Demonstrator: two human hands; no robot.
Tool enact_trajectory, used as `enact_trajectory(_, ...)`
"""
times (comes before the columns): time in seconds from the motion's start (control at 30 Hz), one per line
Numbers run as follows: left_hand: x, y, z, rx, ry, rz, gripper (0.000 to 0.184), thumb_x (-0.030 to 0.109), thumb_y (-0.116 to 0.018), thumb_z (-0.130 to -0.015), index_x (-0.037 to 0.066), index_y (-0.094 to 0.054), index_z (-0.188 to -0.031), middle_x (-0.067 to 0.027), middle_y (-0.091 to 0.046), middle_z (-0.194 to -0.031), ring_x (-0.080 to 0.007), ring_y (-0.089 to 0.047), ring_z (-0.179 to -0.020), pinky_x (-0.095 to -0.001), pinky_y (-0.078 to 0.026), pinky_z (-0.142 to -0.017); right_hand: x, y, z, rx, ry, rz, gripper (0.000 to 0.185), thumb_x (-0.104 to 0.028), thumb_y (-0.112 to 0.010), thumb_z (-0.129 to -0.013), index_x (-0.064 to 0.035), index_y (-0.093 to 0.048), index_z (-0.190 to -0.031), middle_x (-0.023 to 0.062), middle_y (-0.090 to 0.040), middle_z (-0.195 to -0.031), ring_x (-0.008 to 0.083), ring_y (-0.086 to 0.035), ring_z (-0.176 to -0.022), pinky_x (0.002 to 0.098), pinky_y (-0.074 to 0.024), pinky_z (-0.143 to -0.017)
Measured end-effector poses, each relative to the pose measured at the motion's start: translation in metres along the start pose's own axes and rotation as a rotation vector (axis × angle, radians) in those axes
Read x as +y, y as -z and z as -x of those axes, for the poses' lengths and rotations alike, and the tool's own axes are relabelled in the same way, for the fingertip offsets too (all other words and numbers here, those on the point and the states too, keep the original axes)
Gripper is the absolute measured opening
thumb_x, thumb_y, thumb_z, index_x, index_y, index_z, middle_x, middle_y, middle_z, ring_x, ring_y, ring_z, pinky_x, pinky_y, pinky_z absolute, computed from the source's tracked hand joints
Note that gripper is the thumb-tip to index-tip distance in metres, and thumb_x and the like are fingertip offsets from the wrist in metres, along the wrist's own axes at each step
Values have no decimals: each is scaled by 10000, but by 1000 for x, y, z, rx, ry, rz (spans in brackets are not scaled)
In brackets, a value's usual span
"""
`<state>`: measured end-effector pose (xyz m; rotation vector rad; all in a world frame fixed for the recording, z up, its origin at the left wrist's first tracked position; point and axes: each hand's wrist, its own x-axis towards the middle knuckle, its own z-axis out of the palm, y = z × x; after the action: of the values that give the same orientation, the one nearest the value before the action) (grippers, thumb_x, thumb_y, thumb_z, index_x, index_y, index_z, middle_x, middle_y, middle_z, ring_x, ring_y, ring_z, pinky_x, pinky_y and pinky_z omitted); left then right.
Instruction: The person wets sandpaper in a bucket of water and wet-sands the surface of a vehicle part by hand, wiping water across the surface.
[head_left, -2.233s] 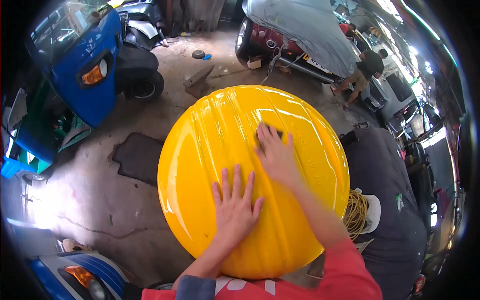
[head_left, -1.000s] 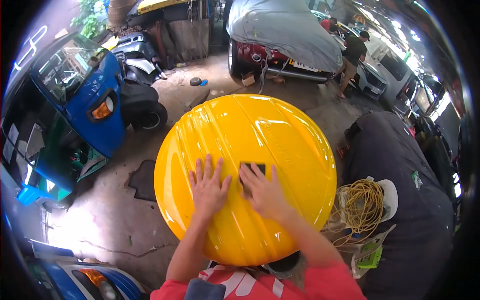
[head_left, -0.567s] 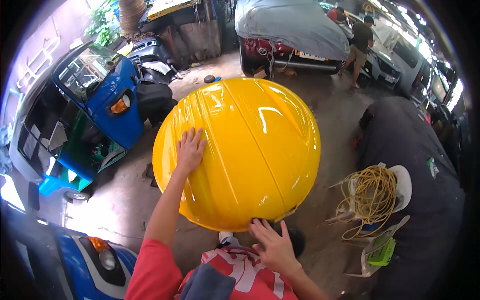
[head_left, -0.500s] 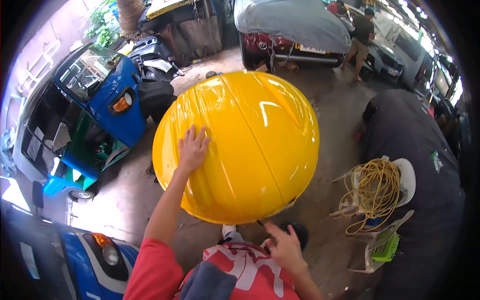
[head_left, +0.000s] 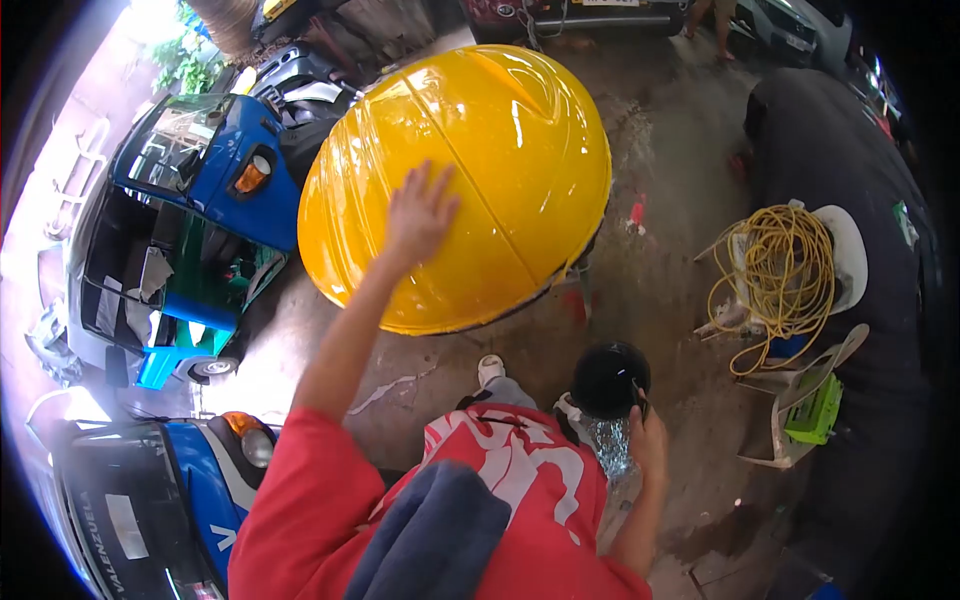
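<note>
In front of me is a large, domed, glossy yellow panel [head_left: 510, 170] with moulded ridges and a seam line across it. My left hand [head_left: 420, 215] lies on its near middle with the fingers spread, slightly blurred. Down by my shoes, my right hand [head_left: 648, 440] is closed around a small, thin, dark thing that I cannot make out. Just past those fingers sits a round black bucket [head_left: 608, 378] on the floor. Beside it there is a glistening, wet-looking patch [head_left: 612, 445].
At left stand a blue three-wheeled vehicle [head_left: 225, 175] and another blue vehicle [head_left: 150, 500]. On the right, a coiled yellow hose [head_left: 775, 270] rests on a white chair [head_left: 848, 250], near a green basket [head_left: 815, 410] and a dark-covered bulk [head_left: 830, 160].
The view has tilted downward. My left hand has slid rightward across the yellow panel. My right hand has moved right and back, away from the panel's near edge, uncovering the black bucket.
</note>
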<state>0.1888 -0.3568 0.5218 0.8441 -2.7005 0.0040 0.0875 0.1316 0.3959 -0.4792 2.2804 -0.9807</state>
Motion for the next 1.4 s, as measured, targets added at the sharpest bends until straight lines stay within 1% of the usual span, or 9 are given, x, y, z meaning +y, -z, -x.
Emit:
enact_trajectory(0.13, -34, 11, -47, -89, 418, 9, 627, 546, -340, -1047, 239, -304, -1593, -146, -221, -1668, -398, -230, -1518, -581, -186, -1212, 21, -19, -10, -63, 81, -161, 559, -432, -480, -1060, 13, -545, -1393, 223, -659, -1273, 356, -636, -1182, 446, -503, -982)
enact_trajectory(0.33, 71, -6, 39, 129, 163, -45, 660, 486, -433, -1024, 155, -325, -1585, -144, -218, -1671, -405, -193, -1529, -574, -140, -1223, -40, -52, -20, -55, -179, -1108, 645, -521, -511, -1032, 38, -511, -1353, 113, -600, -1252, 246, -624, -1117, 400, -573, -960)
enact_trajectory(0.43, 131, -6, 101, 168, 50, -99, 664, 447, -506, -1004, 137, -353, -1570, -143, -246, -1661, -389, -204, -1529, -576, -145, -1222, -68, -61, -31, -140, -41, -1403, 362, -147, -581, -1025, 24, -518, -1338, 137, -613, -1290, 260, -629, -1165, 469, -572, -983)
enact_trajectory(0.73, 17, 29, 24, -68, -1, -2, 584, 513, -426, -1038, 318, -328, -1580, -143, -241, -1660, -374, -219, -1528, -614, -204, -1196, -100, -77, -66, -111, 66, -1664, 356, -36, -528, -986, 32, -516, -1335, 142, -604, -1314, 269, -610, -1193, 432, -489, -1103)
enact_trajectory(0.83, -38, 17, -39, -117, -18, 60, 600, 558, -349, -1044, 315, -299, -1590, -139, -228, -1666, -377, -212, -1529, -631, -185, -1196, -149, -98, -53, 7, 131, -1429, 350, -186, -548, -1048, 29, -546, -1323, 183, -564, -1368, 263, -573, -1250, 395, -422, -1135)
enact_trajectory(1.0, -80, -1, -111, -170, 102, 59, 643, 605, -304, -1026, 317, -271, -1600, -132, -212, -1673, -355, -187, -1542, -679, -162, -1179, -251, -134, -37, 434, 721, -417, 540, -93, -572, -963, 21, -439, -1475, 201, -456, -1500, 368, -431, -1399, 421, -312, -1170)
enact_trajectory(1.07, -135, -24, -144, -153, 45, 119, 661, 617, -300, -1015, 307, -278, -1599, -130, -210, -1675, -352, -183, -1544, -689, -153, -1175, -276, -156, -40, 503, 867, -77, 658, -97, -646, -876, 26, -426, -1484, 184, -376, -1565, 342, -381, -1450, 542, -256, -1182)
enact_trajectory(1.27, -170, -13, -153, -194, 197, 89, 687, 616, -296, -1008, 274, -280, -1603, -127, -199, -1680, -360, -183, -1544, -668, -145, -1184, -328, -175, -30, 529, 650, 380, 695, -146, -644, -869, 9, -399, -1500, 143, -355, -1599, 296, -337, -1495, 719, -119, -1149)
enact_trajectory(1.4, -159, -19, -148, -147, 242, 145, 722, 650, -304, -987, 269, -298, -1600, -127, -202, -1680, -376, -194, -1537, -655, -119, -1191, -410, -197, -139, 683, 592, 659, 609, -299, -598, -932, 15, -480, -1440, 166, -468, -1524, 280, -404, -1449, 667, -185, -1166)
